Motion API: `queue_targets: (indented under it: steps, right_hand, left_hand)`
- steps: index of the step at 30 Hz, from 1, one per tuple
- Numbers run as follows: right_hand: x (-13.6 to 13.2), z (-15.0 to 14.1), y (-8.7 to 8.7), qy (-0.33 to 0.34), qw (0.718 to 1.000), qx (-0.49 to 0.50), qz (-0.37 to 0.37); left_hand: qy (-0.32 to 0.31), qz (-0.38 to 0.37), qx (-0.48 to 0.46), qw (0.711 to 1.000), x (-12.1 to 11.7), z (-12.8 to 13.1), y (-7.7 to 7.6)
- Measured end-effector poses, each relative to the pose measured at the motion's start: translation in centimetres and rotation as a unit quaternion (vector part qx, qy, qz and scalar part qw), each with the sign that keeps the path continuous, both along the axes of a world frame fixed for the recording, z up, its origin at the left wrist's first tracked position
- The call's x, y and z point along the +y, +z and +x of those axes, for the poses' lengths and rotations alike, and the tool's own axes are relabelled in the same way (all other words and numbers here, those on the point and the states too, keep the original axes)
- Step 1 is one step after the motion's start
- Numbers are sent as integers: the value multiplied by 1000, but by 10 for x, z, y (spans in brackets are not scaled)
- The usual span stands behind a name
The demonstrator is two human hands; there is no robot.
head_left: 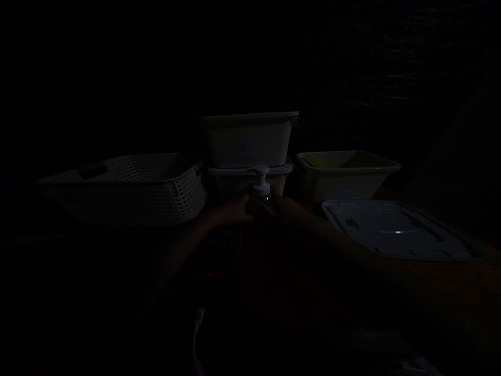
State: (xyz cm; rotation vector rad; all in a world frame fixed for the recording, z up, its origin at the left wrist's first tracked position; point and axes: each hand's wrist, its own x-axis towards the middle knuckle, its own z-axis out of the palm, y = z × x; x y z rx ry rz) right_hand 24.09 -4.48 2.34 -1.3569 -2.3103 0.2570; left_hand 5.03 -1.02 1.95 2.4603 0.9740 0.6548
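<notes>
The view is very dark. In the middle, a pump bottle [261, 180] with a white pump head stands upright between my two hands. My left hand [237, 208] is closed round its left side, and my right hand [282, 206] is closed round its right side. The pump spout points to the left. Dark hides most of the fingers and the lower part of the bottle. Right behind the bottle are two stacked white tubs, the upper tub [250, 141] resting on the lidded lower tub [229, 183].
On the left sits a white perforated basket [129, 203]. To the right is a white tub [340, 185] with something yellowish inside, and a translucent lid [391, 224] lies before it. A phone-like dark device [221, 243] and a white cable [198, 326] are nearer me.
</notes>
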Motion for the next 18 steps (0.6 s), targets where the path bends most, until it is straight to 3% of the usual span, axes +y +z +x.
queue_targets:
  steps: [18]
  right_hand:
    - [1, 0, 0, 10, 1000, 17, -10]
  left_hand:
    - [7, 13, 4, 1000, 1, -1, -2]
